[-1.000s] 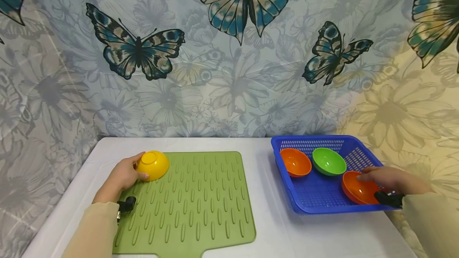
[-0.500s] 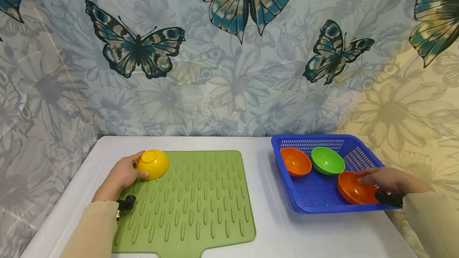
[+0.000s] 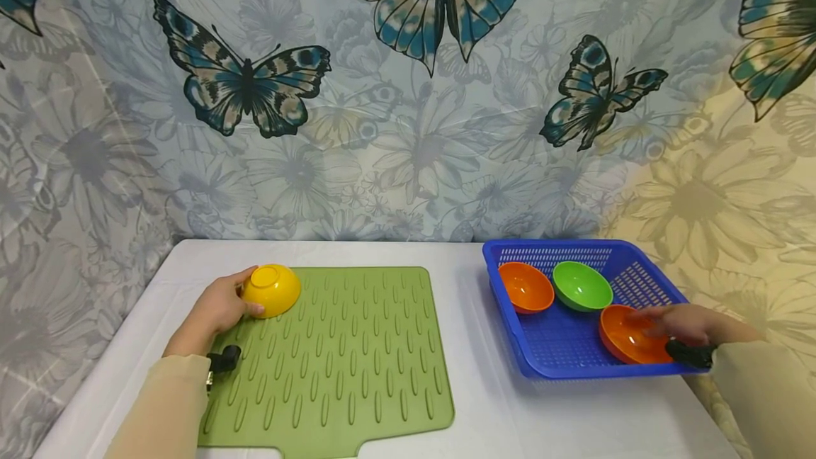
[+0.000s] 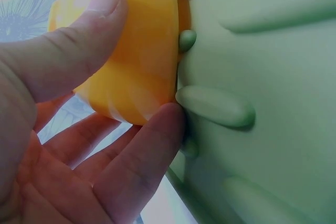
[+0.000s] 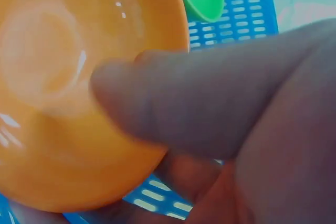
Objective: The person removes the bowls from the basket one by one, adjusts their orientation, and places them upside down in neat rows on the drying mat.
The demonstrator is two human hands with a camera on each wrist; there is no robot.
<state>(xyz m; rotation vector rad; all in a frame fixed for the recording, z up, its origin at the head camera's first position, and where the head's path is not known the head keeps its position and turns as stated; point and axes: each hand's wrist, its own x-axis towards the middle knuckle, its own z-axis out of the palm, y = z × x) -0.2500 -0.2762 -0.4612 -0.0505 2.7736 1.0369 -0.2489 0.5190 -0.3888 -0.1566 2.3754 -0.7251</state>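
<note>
My left hand (image 3: 217,307) holds an upside-down yellow bowl (image 3: 275,290) at the back left corner of the green ridged mat (image 3: 344,360). In the left wrist view the thumb lies on the yellow bowl's side, and a fingertip meets its rim by the mat. At the right, my right hand (image 3: 691,323) is over an upright orange bowl (image 3: 627,338) in the blue basket (image 3: 548,370). The right wrist view shows the thumb (image 5: 157,100) blurred and extended over the bowl's inside, seemingly apart from it. Other fingers lie beneath the rim, partly hidden.
A second orange bowl (image 3: 525,289) and a green bowl (image 3: 583,287) stand upright along the basket's back. The white-covered table (image 3: 468,346) shows between mat and basket. A butterfly-patterned cloth (image 3: 421,161) hangs behind the table.
The nearer orange bowl has shifted slightly left in the basket. My right hand has then drawn a little to the right, its thumb off the bowl's inside. The left hand stays put.
</note>
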